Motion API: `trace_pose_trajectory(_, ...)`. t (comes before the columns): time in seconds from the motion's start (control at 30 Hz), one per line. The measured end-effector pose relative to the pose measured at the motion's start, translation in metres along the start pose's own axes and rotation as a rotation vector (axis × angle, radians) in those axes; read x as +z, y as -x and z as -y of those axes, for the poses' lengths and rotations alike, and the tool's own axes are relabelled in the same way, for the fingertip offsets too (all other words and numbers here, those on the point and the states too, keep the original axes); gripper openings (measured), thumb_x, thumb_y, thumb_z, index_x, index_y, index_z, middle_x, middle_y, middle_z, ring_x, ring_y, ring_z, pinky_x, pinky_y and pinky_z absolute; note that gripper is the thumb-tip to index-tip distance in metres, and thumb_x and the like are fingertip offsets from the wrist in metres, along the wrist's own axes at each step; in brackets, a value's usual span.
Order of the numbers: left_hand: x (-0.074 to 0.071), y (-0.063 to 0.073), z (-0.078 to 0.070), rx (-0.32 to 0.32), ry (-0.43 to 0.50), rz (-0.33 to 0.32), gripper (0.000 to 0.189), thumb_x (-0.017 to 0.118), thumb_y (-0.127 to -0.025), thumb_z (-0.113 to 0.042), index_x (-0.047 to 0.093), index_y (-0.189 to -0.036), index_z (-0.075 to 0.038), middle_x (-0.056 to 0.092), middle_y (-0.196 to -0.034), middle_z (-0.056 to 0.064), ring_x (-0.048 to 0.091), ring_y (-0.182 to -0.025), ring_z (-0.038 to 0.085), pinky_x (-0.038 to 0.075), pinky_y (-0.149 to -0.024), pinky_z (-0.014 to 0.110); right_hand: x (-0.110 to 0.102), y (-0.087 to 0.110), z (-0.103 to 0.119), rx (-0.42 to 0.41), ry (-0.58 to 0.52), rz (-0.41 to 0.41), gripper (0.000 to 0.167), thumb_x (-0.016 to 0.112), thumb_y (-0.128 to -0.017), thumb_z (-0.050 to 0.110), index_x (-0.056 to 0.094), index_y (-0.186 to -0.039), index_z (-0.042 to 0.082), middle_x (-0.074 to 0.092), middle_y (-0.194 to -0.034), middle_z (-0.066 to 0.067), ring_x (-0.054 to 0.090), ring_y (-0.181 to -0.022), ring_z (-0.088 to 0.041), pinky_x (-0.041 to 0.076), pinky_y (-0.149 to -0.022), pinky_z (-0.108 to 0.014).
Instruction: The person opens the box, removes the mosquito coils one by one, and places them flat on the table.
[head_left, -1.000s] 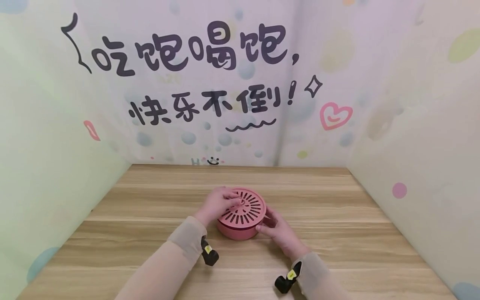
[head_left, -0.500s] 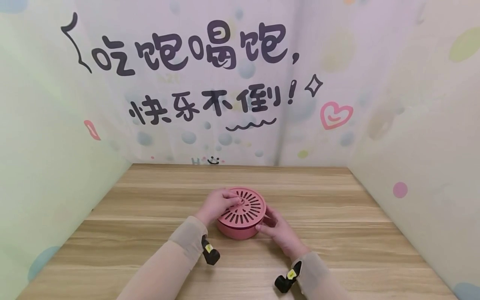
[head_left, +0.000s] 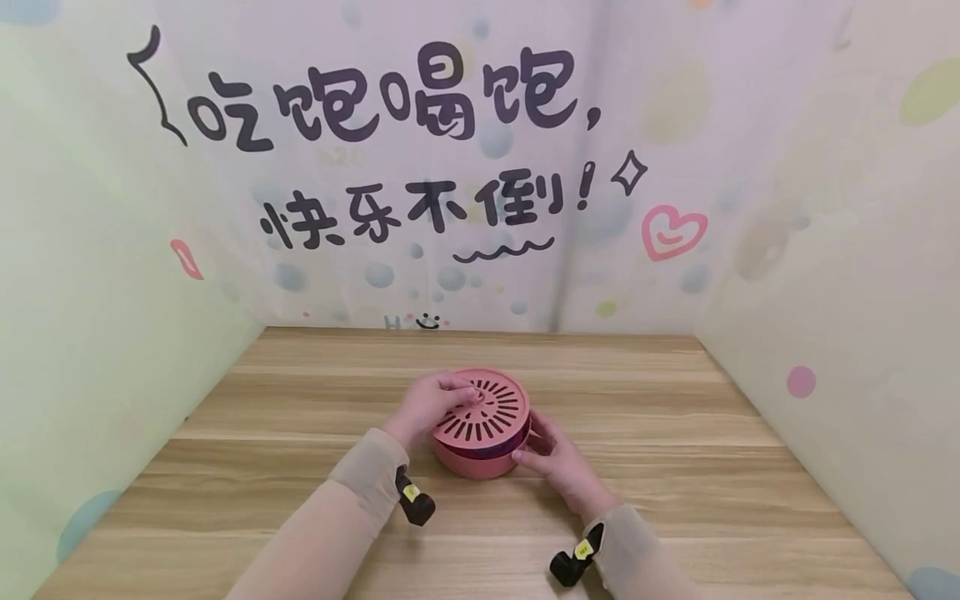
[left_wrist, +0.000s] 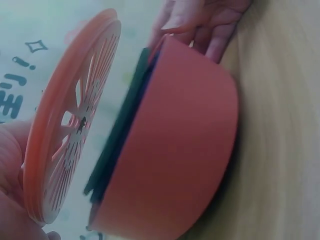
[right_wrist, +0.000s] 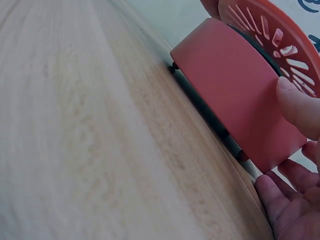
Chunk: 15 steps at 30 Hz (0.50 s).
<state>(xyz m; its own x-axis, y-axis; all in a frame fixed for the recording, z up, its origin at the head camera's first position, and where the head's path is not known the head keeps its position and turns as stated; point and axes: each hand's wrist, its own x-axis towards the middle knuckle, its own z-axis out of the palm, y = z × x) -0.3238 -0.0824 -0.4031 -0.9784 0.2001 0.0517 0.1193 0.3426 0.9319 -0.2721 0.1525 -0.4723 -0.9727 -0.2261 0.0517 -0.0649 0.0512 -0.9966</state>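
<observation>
A round pink box (head_left: 474,467) stands on the wooden table (head_left: 315,417). My left hand (head_left: 423,406) pinches the middle of its slotted pink lid (head_left: 497,423), which is lifted off the box. In the left wrist view a gap shows between the raised lid (left_wrist: 75,125) and the box (left_wrist: 175,140). Dark green and blue-purple edges (left_wrist: 116,145) of something inside stick up above the rim; what they belong to is hidden. My right hand (head_left: 561,467) grips the box's right side. The right wrist view shows its thumb (right_wrist: 297,102) at the rim and its fingers lower down the wall.
Small dark feet (right_wrist: 243,156) under the box hold its base off the table. A back wall (head_left: 420,283) with large black lettering and pale side walls (head_left: 825,275) enclose the table. Black wrist cameras (head_left: 417,505) hang below both sleeves.
My left hand has raised the lid from the box and shifted it slightly up and left. A dark purple band now shows beneath it. My right hand has stayed at the box.
</observation>
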Motion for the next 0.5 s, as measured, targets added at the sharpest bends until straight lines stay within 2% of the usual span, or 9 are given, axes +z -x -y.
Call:
trace_pose_trajectory(0.13, -0.013, -0.001, 0.0, 0.006, -0.015, -0.021, 0.014, 0.073, -0.086, -0.026, 0.078, -0.096, -0.017, 0.069, -0.103, -0.003, 0.062, -0.097, 0.013, 0.048, -0.085, 0.031, 0.0, 0.0, 0.001, 0.006, 0.007, -0.003, 0.08, 0.076, -0.082, 0.01, 0.032, -0.149, 0.007, 0.037, -0.149, -0.019, 0.04, -0.132, -0.036, 0.034, -0.108, -0.048)
trace_pose_trajectory(0.37, -0.041, 0.0, 0.007, -0.013, 0.106, -0.039, 0.021, 0.069, -0.089, -0.021, 0.074, -0.104, -0.006, 0.072, -0.1, 0.007, 0.067, -0.089, 0.014, 0.054, -0.074, 0.024, -0.001, 0.001, 0.001, 0.013, 0.003, -0.002, 0.077, 0.076, -0.083, 0.011, 0.036, -0.148, 0.01, 0.037, -0.15, -0.016, 0.04, -0.133, -0.035, 0.034, -0.109, -0.048)
trace_pose_trajectory(0.5, -0.059, 0.001, 0.015, -0.022, 0.082, -0.092, 0.024, 0.07, -0.089, -0.024, 0.074, -0.104, -0.006, 0.07, -0.104, 0.006, 0.064, -0.087, 0.012, 0.052, -0.074, 0.023, -0.001, 0.001, 0.0, 0.008, 0.007, 0.0, 0.078, 0.077, -0.082, 0.012, 0.036, -0.148, 0.011, 0.038, -0.149, -0.014, 0.041, -0.132, -0.035, 0.035, -0.108, -0.047)
